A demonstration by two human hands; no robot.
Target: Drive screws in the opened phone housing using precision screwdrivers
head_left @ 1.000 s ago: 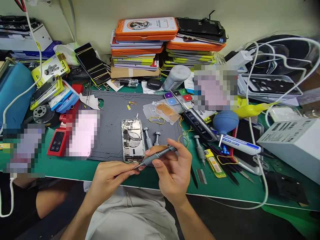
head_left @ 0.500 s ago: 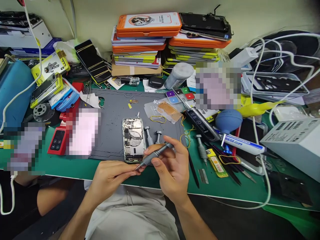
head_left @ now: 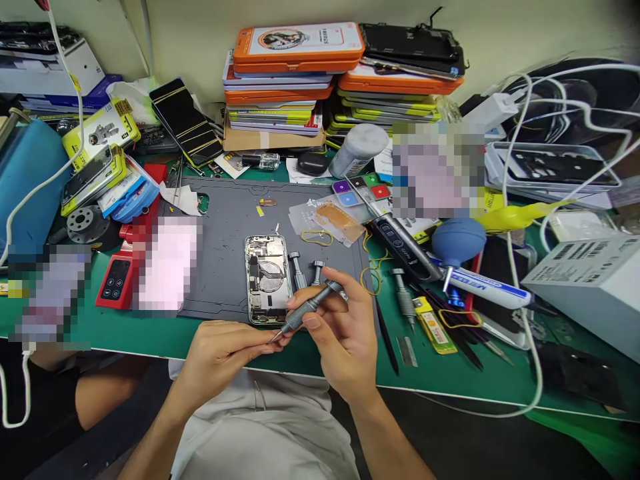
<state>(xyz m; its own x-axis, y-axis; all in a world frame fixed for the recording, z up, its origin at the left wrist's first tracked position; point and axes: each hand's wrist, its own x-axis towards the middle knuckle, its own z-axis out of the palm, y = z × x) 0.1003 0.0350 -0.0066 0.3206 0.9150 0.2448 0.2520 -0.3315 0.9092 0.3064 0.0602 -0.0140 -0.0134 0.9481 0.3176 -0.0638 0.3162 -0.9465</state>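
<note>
My right hand (head_left: 347,333) is wrapped round a grey precision screwdriver (head_left: 306,312), held at a slant with its tip pointing down and left. At that tip my left hand (head_left: 225,353) is closed, thumb and fingers pressed together; whatever they pinch is hidden or too small to make out. Just beyond the hands an opened phone (head_left: 270,280) lies with its inner parts and a round coil showing, on a dark grey work mat (head_left: 225,220). Two more screwdrivers, one of them a grey screwdriver (head_left: 297,270), lie to the right of the phone, partly behind my right hand.
Rubber bands and an orange film (head_left: 337,220) lie on the mat's right side. A blue air blower (head_left: 457,241), a black pen-shaped tool (head_left: 405,248) and another screwdriver (head_left: 403,300) crowd the right. Stacked orange boxes (head_left: 300,50) line the back; a red device (head_left: 115,280) stands left.
The screwdriver's back end has turned slightly in my right hand, and its cap shows more now. My left hand and the opened phone have stayed in place.
</note>
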